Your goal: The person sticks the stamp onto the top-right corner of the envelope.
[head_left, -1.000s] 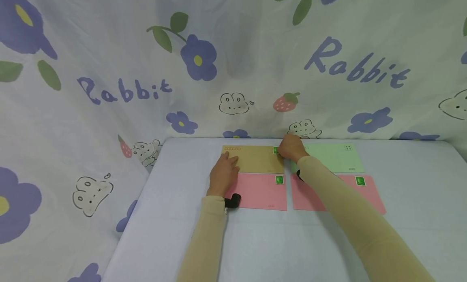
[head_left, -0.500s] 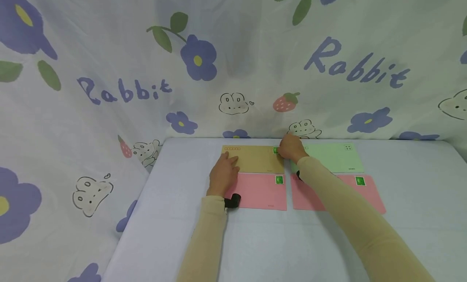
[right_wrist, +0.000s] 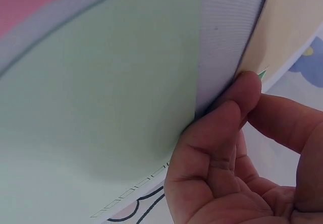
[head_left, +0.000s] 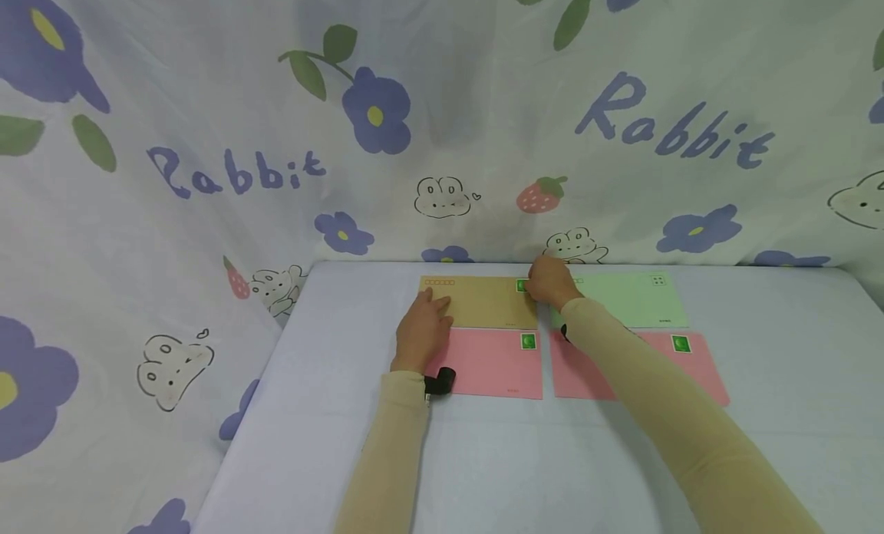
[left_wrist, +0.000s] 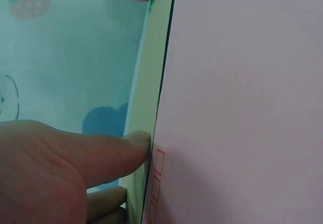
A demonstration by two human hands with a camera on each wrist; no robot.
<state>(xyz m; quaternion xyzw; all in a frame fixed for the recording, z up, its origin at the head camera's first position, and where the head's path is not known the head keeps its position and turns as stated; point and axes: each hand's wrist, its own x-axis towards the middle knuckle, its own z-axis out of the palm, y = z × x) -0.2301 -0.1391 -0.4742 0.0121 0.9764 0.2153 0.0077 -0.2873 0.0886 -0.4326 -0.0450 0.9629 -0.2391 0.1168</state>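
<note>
White-covered table [head_left: 311,411] | right hand [head_left: 552,282]: narrow, thumb and fingertip seemingly pinching green stamp [head_left: 521,285] | no shift visible over the past second; step seems held steady | stamp at grip's nine o'clock, on tan envelope [head_left: 486,304], two o'clock corner | left hand [head_left: 423,331], fingers spread, eight o'clock | green envelope [head_left: 638,300], four o'clock

head view: tiny camera drift; printed rabbit curtain [head_left: 483,120] and right-hand pink envelope [head_left: 691,365] sit marginally lower or further left in view than before | right hand [head_left: 552,283], at brown envelope [head_left: 483,304]: knuckle outline toward the back edge of the table [head_left: 359,334] looks slightly lower than half a second ago
</note>
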